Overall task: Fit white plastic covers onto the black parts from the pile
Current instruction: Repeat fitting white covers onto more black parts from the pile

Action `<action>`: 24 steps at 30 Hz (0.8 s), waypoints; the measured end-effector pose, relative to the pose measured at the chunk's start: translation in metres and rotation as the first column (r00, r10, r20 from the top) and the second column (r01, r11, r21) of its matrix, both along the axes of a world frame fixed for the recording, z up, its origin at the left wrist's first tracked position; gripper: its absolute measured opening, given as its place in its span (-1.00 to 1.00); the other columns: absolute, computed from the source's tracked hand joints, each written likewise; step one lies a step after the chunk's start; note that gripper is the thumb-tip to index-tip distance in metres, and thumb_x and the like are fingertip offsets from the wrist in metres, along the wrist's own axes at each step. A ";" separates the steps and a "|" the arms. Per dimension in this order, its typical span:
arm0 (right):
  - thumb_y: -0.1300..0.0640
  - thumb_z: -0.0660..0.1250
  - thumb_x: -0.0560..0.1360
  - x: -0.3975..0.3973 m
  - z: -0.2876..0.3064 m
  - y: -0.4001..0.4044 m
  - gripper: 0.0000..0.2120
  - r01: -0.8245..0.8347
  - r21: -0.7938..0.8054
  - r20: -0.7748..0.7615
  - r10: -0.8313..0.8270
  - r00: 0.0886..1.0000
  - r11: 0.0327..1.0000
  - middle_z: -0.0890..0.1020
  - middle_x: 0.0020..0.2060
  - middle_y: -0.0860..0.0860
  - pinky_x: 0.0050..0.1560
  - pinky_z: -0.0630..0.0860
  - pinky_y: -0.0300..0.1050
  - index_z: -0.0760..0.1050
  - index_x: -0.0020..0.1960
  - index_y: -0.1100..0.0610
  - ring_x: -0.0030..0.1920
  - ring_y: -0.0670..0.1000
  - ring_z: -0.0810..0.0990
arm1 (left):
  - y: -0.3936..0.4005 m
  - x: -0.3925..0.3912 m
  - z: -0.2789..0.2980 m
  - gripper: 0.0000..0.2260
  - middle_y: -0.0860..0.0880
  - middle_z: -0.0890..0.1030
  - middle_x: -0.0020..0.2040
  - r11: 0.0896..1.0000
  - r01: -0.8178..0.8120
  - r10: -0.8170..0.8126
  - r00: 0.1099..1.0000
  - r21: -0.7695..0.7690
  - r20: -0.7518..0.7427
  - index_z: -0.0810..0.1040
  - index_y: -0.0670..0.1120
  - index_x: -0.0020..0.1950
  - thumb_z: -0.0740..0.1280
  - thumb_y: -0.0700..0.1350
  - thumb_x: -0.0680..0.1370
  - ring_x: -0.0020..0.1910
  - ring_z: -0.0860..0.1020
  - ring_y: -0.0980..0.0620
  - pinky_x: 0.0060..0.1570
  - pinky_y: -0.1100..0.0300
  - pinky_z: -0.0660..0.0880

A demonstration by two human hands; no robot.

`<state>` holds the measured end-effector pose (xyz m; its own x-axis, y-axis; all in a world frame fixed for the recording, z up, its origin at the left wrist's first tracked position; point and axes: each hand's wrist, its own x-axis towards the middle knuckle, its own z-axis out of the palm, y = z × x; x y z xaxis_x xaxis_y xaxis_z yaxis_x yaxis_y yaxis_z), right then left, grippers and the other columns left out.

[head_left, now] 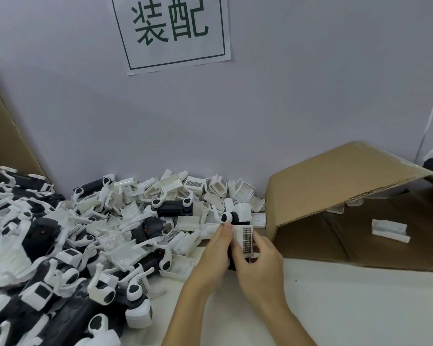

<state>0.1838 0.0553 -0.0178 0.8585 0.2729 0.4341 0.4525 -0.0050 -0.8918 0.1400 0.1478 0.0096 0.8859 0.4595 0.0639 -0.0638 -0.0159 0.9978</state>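
- The person's two hands meet near the middle of the view, just above the white surface [335, 308].
- The left hand [214, 255] has its fingers curled round a black part [233, 262], and its thumb lies up along the part's side.
- The right hand [261, 263] pinches a white cover [245, 239] with a dark grid on it, and holds it against the black part.
- The top of the held part sticks up above the hands. It has a white arm with a round black and white end [228, 217].
- Only a small bit of the black part shows between the hands, so how far the cover is on cannot be told.
- A big pile [90, 236] of black parts and white covers lies to the left and behind the hands, up against the wall.
- Many parts in the pile have thin white arms that stick out.
- An open cardboard box [335, 191] lies on its side to the right of the hands.
- One white piece [389, 231] lies inside the box, well apart from the hands.
- A paper sign [171, 33] with two big dark letters hangs on the grey wall [285, 96] above the pile.
- A brown cardboard sheet [3, 136] leans at the far left.
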 end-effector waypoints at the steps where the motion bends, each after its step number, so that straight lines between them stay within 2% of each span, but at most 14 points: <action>1: -0.04 0.38 0.54 -0.001 0.000 0.000 -0.99 0.017 0.002 0.020 -0.017 1.000 1.000 0.58 -0.21 -0.14 -0.22 0.49 -0.31 0.57 -0.07 -0.15 -0.13 -0.17 0.57 | 0.000 0.001 0.000 -0.67 0.07 0.71 0.09 1.000 -0.027 0.027 1.000 -0.009 0.002 0.58 0.10 0.25 0.10 0.16 0.67 0.14 0.65 0.08 0.15 0.14 0.56; 3: -0.01 0.39 0.52 -0.002 -0.001 0.000 -0.95 0.040 0.000 0.054 -0.040 0.998 0.999 0.54 -0.18 -0.18 -0.15 0.54 -0.21 0.57 -0.04 -0.16 -0.09 -0.18 0.55 | 0.000 0.003 -0.002 -0.68 0.04 0.72 0.06 0.998 -0.056 0.056 0.998 -0.034 0.011 0.60 0.05 0.22 0.09 0.10 0.69 0.10 0.67 0.06 0.11 0.12 0.60; 5: 0.03 0.41 0.52 -0.003 0.000 0.000 -0.89 0.082 0.018 0.083 -0.083 0.993 0.997 0.51 -0.14 -0.19 -0.09 0.60 -0.06 0.60 0.04 -0.09 -0.06 -0.15 0.55 | 0.000 0.005 -0.002 -0.69 0.07 0.73 0.00 0.996 -0.064 0.065 0.998 -0.067 0.020 0.62 0.04 0.17 0.10 0.06 0.70 0.01 0.69 0.12 -0.09 0.26 0.61; 7: 0.07 0.43 0.51 -0.003 0.000 -0.001 -0.85 0.159 0.042 0.148 -0.163 0.975 0.986 0.50 -0.10 -0.16 -0.08 0.61 -0.01 0.61 0.08 0.03 -0.06 -0.11 0.56 | 0.004 0.006 -0.004 -0.71 0.14 0.73 -0.08 0.990 -0.119 0.122 0.992 -0.077 0.040 0.63 0.08 0.08 0.10 0.00 0.71 -0.09 0.68 0.23 -0.22 0.38 0.55; 9: 0.08 0.43 0.52 -0.003 0.000 -0.001 -0.84 0.170 0.045 0.172 -0.175 0.969 0.984 0.50 -0.10 -0.15 -0.08 0.61 -0.02 0.61 0.08 0.09 -0.06 -0.10 0.56 | 0.008 0.007 -0.004 -0.70 0.09 0.74 -0.07 0.980 -0.172 0.178 0.983 -0.101 0.046 0.64 0.06 0.05 0.10 -0.04 0.72 -0.08 0.68 0.22 -0.18 0.36 0.56; 11: 0.06 0.40 0.54 -0.003 -0.001 -0.001 -0.84 0.115 0.017 0.136 -0.117 0.984 0.993 0.51 -0.10 -0.14 -0.03 0.60 0.00 0.62 0.08 0.07 -0.05 -0.11 0.56 | 0.010 0.007 -0.004 -0.68 -0.02 0.73 0.01 0.970 -0.182 0.190 0.981 -0.162 0.037 0.66 0.02 0.09 0.10 -0.03 0.72 0.00 0.69 0.09 -0.10 0.25 0.60; 14: 0.03 0.37 0.55 -0.002 -0.002 0.000 -0.82 0.036 -0.027 0.089 -0.033 0.995 0.999 0.52 -0.08 -0.14 0.05 0.58 0.00 0.62 0.13 0.02 -0.01 -0.12 0.56 | 0.011 0.008 -0.003 -0.59 -0.04 0.74 -0.04 0.963 -0.145 0.162 0.985 -0.227 0.058 0.75 0.07 -0.07 0.10 -0.02 0.71 -0.08 0.70 0.10 -0.26 0.30 0.57; 16: 0.02 0.36 0.56 -0.002 -0.001 -0.001 -0.82 0.024 -0.038 0.096 -0.020 0.995 0.999 0.52 -0.08 -0.15 0.04 0.57 -0.02 0.61 0.13 -0.01 -0.01 -0.13 0.55 | 0.009 0.010 -0.004 -0.57 -0.04 0.74 -0.05 0.961 -0.104 0.119 0.992 -0.258 0.043 0.76 0.10 -0.11 0.10 -0.01 0.70 -0.10 0.71 0.11 -0.27 0.31 0.57; 20: 0.01 0.35 0.56 -0.001 -0.001 -0.001 -0.79 0.046 -0.035 0.100 -0.042 0.994 0.998 0.51 -0.07 -0.15 0.06 0.57 -0.04 0.61 0.17 0.01 0.00 -0.14 0.54 | 0.007 0.009 -0.006 -0.63 -0.05 0.73 0.04 0.976 -0.067 0.065 0.998 -0.205 -0.014 0.73 0.00 0.05 0.12 0.03 0.69 -0.02 0.69 0.12 -0.24 0.33 0.57; 22: 0.02 0.36 0.56 0.001 -0.002 -0.001 -0.78 0.051 -0.035 0.103 -0.047 0.994 0.998 0.51 -0.05 -0.15 0.09 0.56 -0.04 0.61 0.19 0.02 0.03 -0.13 0.55 | 0.006 0.008 -0.005 -0.66 -0.02 0.72 0.06 0.984 -0.038 0.036 0.999 -0.174 -0.014 0.71 0.03 0.10 0.14 0.07 0.68 0.02 0.69 0.13 -0.19 0.30 0.57; 24: 0.03 0.37 0.57 0.001 -0.001 -0.001 -0.78 0.048 -0.039 0.109 -0.043 0.993 0.998 0.51 -0.05 -0.13 0.08 0.56 -0.03 0.61 0.18 0.04 0.02 -0.11 0.55 | 0.006 0.007 -0.004 -0.69 0.02 0.72 0.05 0.991 -0.012 0.011 1.000 -0.131 -0.005 0.70 0.10 0.06 0.16 0.10 0.66 0.04 0.68 0.13 -0.05 0.23 0.57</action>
<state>0.1846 0.0542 -0.0192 0.8193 0.2547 0.5138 0.5444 -0.0640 -0.8364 0.1469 0.1536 0.0056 0.8805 0.4740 -0.0017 -0.0597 0.1144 0.9916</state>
